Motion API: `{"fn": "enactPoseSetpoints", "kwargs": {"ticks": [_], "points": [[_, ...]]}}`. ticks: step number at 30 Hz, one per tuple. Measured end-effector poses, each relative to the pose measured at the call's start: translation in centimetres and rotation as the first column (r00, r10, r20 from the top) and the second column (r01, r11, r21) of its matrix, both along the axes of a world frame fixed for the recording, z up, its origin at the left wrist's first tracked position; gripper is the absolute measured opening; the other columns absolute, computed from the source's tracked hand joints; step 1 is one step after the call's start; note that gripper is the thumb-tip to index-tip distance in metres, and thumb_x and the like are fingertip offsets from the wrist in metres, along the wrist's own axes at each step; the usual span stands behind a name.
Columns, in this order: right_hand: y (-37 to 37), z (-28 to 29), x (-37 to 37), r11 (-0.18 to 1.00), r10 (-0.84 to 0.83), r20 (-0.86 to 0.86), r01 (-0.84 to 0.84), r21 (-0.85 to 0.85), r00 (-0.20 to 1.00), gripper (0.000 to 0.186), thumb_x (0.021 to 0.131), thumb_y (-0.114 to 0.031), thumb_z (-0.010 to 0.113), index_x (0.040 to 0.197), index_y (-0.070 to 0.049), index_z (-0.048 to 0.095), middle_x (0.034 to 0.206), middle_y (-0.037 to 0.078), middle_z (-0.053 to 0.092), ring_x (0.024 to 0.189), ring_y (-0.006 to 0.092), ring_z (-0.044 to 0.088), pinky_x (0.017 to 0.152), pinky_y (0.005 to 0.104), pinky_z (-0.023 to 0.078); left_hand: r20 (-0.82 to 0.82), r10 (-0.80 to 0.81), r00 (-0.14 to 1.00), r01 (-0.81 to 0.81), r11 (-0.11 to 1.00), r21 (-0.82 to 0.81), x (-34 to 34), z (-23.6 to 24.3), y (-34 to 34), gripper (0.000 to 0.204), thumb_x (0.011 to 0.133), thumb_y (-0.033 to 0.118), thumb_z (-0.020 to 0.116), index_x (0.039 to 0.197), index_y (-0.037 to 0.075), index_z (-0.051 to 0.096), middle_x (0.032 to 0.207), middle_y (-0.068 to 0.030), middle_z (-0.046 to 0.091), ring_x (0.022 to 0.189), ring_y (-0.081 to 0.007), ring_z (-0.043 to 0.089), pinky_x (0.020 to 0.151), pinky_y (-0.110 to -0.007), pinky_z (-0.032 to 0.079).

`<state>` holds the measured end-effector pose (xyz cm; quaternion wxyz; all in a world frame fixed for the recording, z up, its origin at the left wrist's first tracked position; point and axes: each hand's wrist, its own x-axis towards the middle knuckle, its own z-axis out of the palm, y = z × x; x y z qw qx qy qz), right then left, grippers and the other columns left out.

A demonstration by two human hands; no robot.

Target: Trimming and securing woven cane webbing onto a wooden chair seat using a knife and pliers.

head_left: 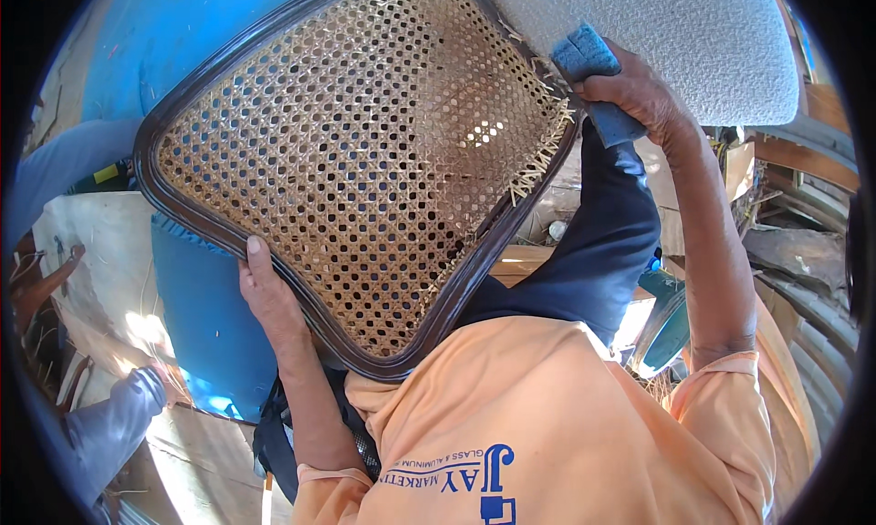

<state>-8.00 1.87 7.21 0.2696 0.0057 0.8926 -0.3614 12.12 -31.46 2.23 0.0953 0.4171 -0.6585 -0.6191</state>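
A chair panel of woven cane point(328, 160) in a dark brown wooden frame lies tilted across my lap. Along its right side, pale cane ends stick out frayed, beside a darker patch of weave with small bright holes. My left hand point(274, 297) is closed on the frame's lower left edge, thumb on top. At the upper right, my right hand point(630, 96) is closed on a folded blue pad point(584, 51), next to the frame's frayed edge; whether the pad touches the frame I cannot tell.
A grey textured cushion point(703, 28) lies at the upper right, blue surfaces point(201, 315) at the left. Another person's grey-blue sleeves point(109, 425) show along the left rim. Pale boards point(87, 279) and wooden pieces point(794, 251) lie around, with a green round object point(662, 320) at lower right.
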Motion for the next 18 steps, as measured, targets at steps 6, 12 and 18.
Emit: {"fn": "enactPoseSetpoints", "kwargs": {"ticks": [6, 12, 18], "points": [[0.6, -0.3, 0.4, 1.000, -0.007, -0.023, 0.007, 0.021, 1.000, 0.037, 0.066, -0.026, 0.064, 0.098, -0.006, 0.058, 0.079, 0.005, 0.059, 0.070, 0.0139, 0.055, 0.065, 0.0300, 0.046, 0.028, -0.013, 1.000, 0.012, 1.000, 0.017, 0.5, -0.9, -0.7, 0.044, 0.093, 0.034, 0.048, 0.116, -0.003, 0.046, 0.098, -0.0082, 0.052, 0.089, -0.0161, 0.054, 0.080, -0.029, 0.046], [0.4, -0.2, -0.1, 1.000, -0.001, -0.041, 0.002, 0.028, 0.999, 0.039, 0.065, -0.026, 0.063, 0.098, -0.006, 0.058, 0.079, 0.005, 0.059, 0.069, 0.0139, 0.055, 0.064, 0.0304, 0.046, 0.004, -0.010, 1.000, 0.009, 0.999, 0.051, 0.6, -0.9, -0.7, 0.047, 0.092, 0.036, 0.048, 0.117, -0.004, 0.046, 0.098, -0.0085, 0.052, 0.089, -0.0159, 0.053, 0.080, -0.029, 0.045], [0.3, -0.7, -1.3, 0.999, 0.040, -0.067, -0.037, 0.036, 0.997, 0.038, 0.065, -0.026, 0.063, 0.097, -0.006, 0.058, 0.078, 0.005, 0.059, 0.067, 0.0141, 0.055, 0.061, 0.0306, 0.047, 0.016, -0.006, 1.000, 0.006, 1.000, 0.014, 0.1, -0.1, -0.1, 0.049, 0.091, 0.039, 0.050, 0.116, -0.003, 0.047, 0.097, -0.0079, 0.051, 0.089, -0.0158, 0.051, 0.081, -0.028, 0.043]]}}
